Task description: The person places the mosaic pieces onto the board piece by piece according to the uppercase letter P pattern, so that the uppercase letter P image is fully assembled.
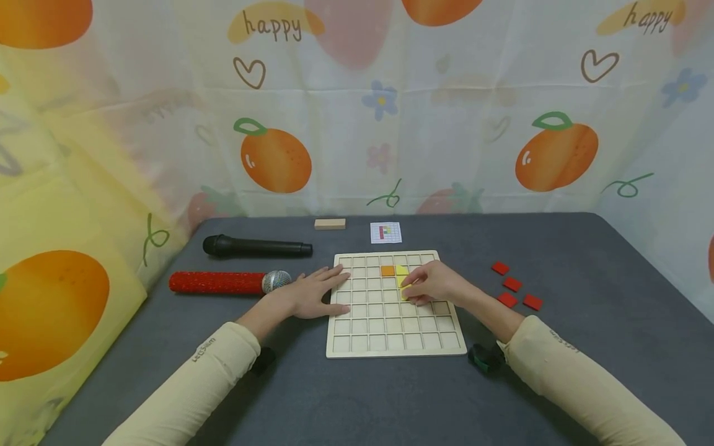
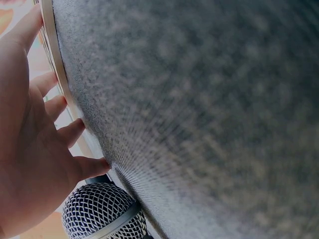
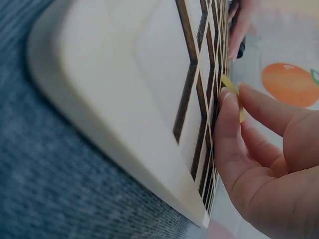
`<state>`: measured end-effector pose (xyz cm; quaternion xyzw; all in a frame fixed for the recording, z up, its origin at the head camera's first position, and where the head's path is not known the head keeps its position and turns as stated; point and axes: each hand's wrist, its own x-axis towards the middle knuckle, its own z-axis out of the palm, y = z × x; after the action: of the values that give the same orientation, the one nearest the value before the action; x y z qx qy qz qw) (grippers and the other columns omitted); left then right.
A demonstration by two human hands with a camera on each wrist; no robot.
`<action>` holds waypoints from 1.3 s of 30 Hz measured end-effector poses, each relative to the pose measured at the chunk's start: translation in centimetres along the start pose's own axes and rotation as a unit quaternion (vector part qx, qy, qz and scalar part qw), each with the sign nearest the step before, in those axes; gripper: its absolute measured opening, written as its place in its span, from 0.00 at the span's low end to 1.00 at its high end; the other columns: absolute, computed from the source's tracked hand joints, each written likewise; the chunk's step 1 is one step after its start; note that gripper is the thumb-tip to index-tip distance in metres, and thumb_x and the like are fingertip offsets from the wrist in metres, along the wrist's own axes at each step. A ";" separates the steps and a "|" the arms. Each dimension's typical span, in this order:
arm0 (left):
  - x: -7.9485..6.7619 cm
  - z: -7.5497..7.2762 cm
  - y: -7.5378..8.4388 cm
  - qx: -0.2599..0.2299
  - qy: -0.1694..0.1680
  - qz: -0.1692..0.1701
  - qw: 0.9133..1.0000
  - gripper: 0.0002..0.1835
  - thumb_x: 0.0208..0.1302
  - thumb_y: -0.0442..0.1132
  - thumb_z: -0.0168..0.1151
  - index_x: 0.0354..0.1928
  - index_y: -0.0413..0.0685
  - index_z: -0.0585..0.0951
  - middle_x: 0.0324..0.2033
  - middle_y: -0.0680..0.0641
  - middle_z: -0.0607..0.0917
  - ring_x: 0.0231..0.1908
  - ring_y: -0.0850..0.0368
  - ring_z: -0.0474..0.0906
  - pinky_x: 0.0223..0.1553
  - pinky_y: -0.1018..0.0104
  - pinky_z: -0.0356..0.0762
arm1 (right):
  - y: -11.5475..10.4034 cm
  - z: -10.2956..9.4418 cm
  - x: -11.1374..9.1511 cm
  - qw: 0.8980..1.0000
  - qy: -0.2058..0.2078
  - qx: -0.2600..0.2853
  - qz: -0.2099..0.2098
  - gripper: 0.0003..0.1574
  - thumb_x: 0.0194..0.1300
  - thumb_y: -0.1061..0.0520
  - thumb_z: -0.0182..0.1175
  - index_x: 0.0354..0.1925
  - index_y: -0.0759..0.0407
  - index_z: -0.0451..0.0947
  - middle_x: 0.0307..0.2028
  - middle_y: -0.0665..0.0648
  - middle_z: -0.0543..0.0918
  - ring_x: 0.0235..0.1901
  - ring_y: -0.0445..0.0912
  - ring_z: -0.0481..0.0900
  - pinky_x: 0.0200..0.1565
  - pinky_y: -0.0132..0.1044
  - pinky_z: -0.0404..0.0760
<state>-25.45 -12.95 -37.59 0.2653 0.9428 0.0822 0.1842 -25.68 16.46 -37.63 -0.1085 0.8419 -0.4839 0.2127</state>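
A pale wooden grid board (image 1: 368, 344) lies flat on the grey table. My left hand (image 1: 308, 295) is spread, its thumb and fingertips resting on the board's left edge. Over the upper right part of the grid, my right hand (image 1: 436, 282) pinches a thin yellow square tile (image 3: 242, 115) between thumb and fingers, close to the board surface. Another yellow tile (image 1: 401, 270) sits in the grid just above those fingers, beside an orange tile (image 1: 387, 271). The fingers partly hide the yellow tiles.
Several red tiles (image 1: 512, 284) lie right of the board. At left are a red microphone (image 1: 217, 283), its mesh head near my left hand, and a black microphone (image 1: 259, 247). Behind the board are a small wooden block (image 1: 330, 224) and a printed pattern card (image 1: 386, 233).
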 end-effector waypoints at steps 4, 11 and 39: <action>0.0 0.1 0.0 0.001 -0.002 -0.002 1.000 0.44 0.63 0.68 0.50 0.75 0.57 0.51 0.74 0.50 0.47 0.72 0.45 0.42 0.64 0.35 0.42 | -0.1 0.0 -0.2 1.000 0.002 -0.007 -0.001 0.14 0.62 0.61 0.65 0.44 0.69 0.81 0.27 0.58 0.83 0.26 0.45 0.82 0.31 0.36 0.81; 0.0 0.2 -0.1 0.003 -0.002 -0.002 1.000 0.45 0.63 0.69 0.50 0.75 0.57 0.51 0.74 0.50 0.47 0.72 0.45 0.42 0.63 0.35 0.42 | 0.1 -0.2 -0.4 1.000 0.009 -0.004 0.001 0.13 0.66 0.61 0.61 0.45 0.69 0.81 0.29 0.59 0.82 0.26 0.46 0.81 0.32 0.36 0.81; 0.2 0.1 -0.4 0.000 -0.002 0.001 1.000 0.46 0.62 0.70 0.48 0.75 0.58 0.50 0.74 0.50 0.46 0.72 0.45 0.41 0.63 0.34 0.41 | -0.1 -0.7 -0.3 1.000 -0.002 0.010 0.006 0.17 0.69 0.56 0.58 0.48 0.67 0.79 0.31 0.59 0.81 0.28 0.47 0.80 0.33 0.36 0.81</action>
<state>-25.75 -13.15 -37.82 0.2663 0.9421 0.0818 0.1864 -25.73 17.07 -37.19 -0.1020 0.8375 -0.4905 0.2182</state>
